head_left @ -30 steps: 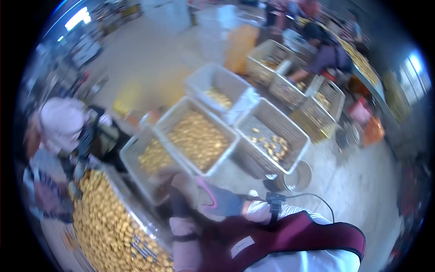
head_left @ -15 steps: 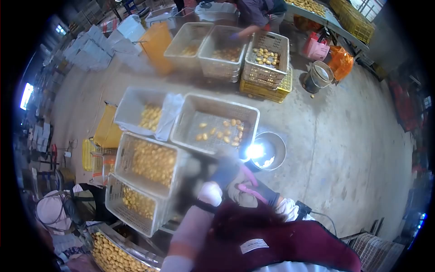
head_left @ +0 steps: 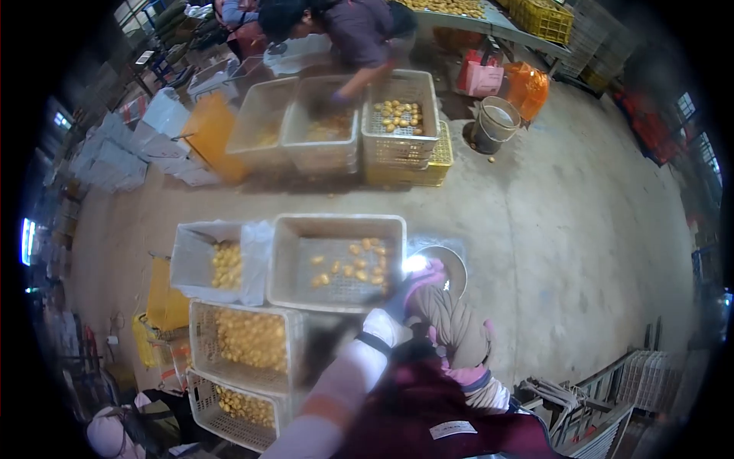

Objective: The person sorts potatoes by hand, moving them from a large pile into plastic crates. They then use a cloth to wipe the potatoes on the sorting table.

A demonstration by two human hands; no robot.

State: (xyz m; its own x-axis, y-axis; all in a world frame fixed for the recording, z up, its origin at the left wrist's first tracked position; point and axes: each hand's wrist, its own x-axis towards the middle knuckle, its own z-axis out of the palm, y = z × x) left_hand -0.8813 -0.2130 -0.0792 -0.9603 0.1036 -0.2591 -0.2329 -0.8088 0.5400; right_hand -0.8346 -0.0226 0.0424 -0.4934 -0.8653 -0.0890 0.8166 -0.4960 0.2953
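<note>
My left hand (head_left: 425, 280), in a pink and grey glove, reaches beside a bright light at the right edge of a grey crate (head_left: 337, 304) with scattered yellow potatoes (head_left: 349, 271). Glare and blur hide its fingertips and anything in them. A round bucket (head_left: 463, 274) stands just beyond it. My right hand (head_left: 468, 375), gloved in pink and grey, is low by my body beside folded khaki cloth (head_left: 457, 325). Its fingers are mostly hidden, so its hold cannot be made out.
A lined crate (head_left: 191, 264) and two potato-filled crates (head_left: 294, 348) (head_left: 200, 405) stand left. Across the floor, a person (head_left: 359, 34) reaches into stacked crates (head_left: 321, 157) near another bucket (head_left: 495, 126). Metal frames (head_left: 604, 428) stand at lower right.
The view has shifted, so the near crates sit lower in it. My left hand has moved closer to the bucket, and my right hand is now lower, near my body.
</note>
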